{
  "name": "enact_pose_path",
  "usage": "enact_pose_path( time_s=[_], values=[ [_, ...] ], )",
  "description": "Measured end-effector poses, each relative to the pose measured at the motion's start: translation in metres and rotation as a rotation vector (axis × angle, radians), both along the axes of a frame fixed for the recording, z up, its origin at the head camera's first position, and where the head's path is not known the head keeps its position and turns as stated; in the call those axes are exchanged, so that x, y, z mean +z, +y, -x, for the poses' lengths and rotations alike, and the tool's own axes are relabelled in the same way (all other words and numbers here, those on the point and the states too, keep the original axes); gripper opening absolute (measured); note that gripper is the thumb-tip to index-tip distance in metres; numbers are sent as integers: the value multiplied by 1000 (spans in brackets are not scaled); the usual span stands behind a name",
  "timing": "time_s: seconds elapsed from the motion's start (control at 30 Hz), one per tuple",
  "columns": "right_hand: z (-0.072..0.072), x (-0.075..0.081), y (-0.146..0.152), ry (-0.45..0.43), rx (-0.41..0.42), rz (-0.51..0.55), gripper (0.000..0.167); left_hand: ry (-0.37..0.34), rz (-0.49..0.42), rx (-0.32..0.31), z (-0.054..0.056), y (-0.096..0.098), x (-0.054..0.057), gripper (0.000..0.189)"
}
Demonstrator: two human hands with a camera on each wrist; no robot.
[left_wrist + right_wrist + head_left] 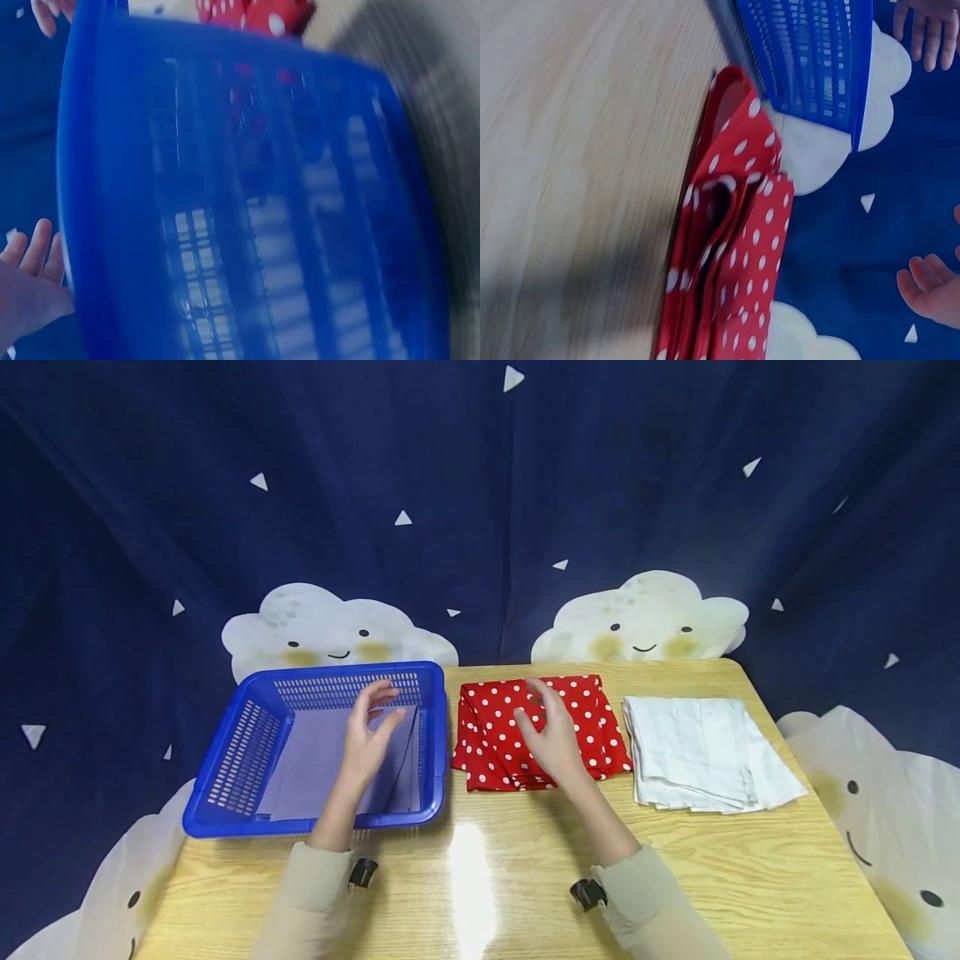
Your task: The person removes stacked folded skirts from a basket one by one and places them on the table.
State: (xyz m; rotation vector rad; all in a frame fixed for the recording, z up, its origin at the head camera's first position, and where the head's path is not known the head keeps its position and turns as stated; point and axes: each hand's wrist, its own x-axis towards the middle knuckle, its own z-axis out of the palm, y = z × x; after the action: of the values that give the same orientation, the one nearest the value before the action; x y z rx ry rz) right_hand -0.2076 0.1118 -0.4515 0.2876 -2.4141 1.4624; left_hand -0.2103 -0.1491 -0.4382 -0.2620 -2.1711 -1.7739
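Note:
My left hand (pixel 366 739) hovers above a blue plastic basket (pixel 262 828), fingers loosely bent and holding nothing. Inside the basket lies flat, folded purple-grey cloth (pixel 307 760). Over a folded red cloth with white polka dots (pixel 487 727) hangs my right hand (pixel 553 739), its thumb and fingers apart with nothing between them. From the right wrist, the red cloth (pixel 739 277) shows its stacked, folded layers lying on the table, below the hand (pixel 937 296). The left wrist view is mostly the basket's slotted side (pixel 217 150), with the left hand (pixel 30 289) past its rim.
A stack of folded white cloth (pixel 697 743) lies on the right of the wooden table (pixel 540 877). Behind and around the table hangs a dark blue curtain (pixel 450 468) with clouds and white triangles. Bright glare falls on the front middle of the tabletop.

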Motion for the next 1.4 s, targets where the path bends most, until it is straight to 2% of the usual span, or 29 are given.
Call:
enact_pose_path(
  time_s=[0.07, 0.17, 0.37, 0.43, 0.67, 0.77, 1.0, 1.2, 1.4],
  values=[
    [1, 2, -8, -4, 9, 2, 47, -4, 12, 36, 4, -14, -7, 42],
    [2, 4, -19, 0, 23, 9, 48, -26, 44, 86, 4, -33, -9, 41],
    [7, 4, -41, -2, 43, -7, 51, -79, 81, 137, -7, -61, 6, 42],
    [9, 4, -48, -4, 52, -15, 52, -91, 95, 164, -9, -70, 7, 42],
    [13, 4, -72, -10, 102, -50, 53, -144, 151, 249, 0, -109, -19, 43],
    [13, 4, -81, -32, 124, -61, 54, -177, 202, 268, 1, -122, -27, 45],
    [13, -3, -105, -70, 179, -91, 57, -267, 297, 258, 1, -143, -34, 50],
    [12, -12, -123, -96, 193, -153, 60, -330, 368, 194, 0, -155, -39, 52],
    [10, -14, -140, -151, 196, -196, 63, -465, 451, 124, -4, -168, -44, 64]
  ],
)
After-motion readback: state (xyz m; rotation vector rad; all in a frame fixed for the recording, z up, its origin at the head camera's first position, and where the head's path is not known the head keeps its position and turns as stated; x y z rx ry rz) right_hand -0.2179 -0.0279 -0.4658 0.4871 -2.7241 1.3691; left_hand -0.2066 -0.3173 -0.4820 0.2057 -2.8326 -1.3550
